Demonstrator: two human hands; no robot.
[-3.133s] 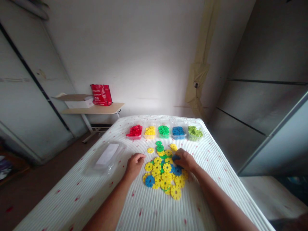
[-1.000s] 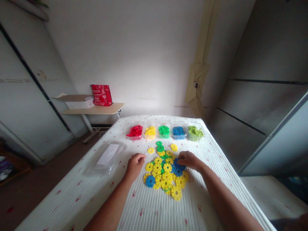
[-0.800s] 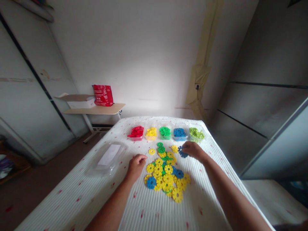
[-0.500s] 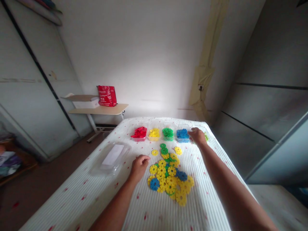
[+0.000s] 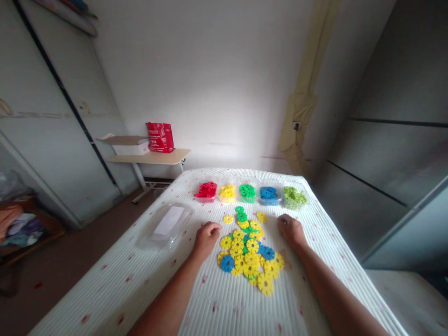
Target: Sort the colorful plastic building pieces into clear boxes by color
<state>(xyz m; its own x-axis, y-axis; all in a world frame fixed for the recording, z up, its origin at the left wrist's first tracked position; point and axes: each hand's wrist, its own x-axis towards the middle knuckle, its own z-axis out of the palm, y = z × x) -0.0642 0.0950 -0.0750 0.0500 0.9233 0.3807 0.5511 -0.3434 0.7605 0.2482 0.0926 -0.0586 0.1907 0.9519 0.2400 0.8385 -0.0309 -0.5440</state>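
Note:
A pile of flower-shaped plastic discs [image 5: 251, 258], mostly yellow with some green and blue, lies on the table between my hands. My left hand [image 5: 206, 240] rests on the cloth left of the pile, fingers curled together, with nothing showing in it. To the right of the pile is my right hand [image 5: 293, 231], its fingers also curled in; whether they hold anything is hidden. A loose yellow disc [image 5: 261, 217] lies just left of it. Another yellow disc [image 5: 227, 219] is near my left fingertips, and a green disc [image 5: 241, 217] sits at the pile's far end.
Clear boxes stand in a row at the back, holding red pieces [image 5: 207, 190], yellow pieces [image 5: 227, 191], green pieces [image 5: 247, 192], blue pieces [image 5: 269, 192] and light green pieces [image 5: 294, 196]. A clear plastic lid [image 5: 149, 237] with white paper lies at the left.
My right hand has drawn back from beside the blue box toward me, to the right of the pile. The light green box is now uncovered. My left hand has stayed in place.

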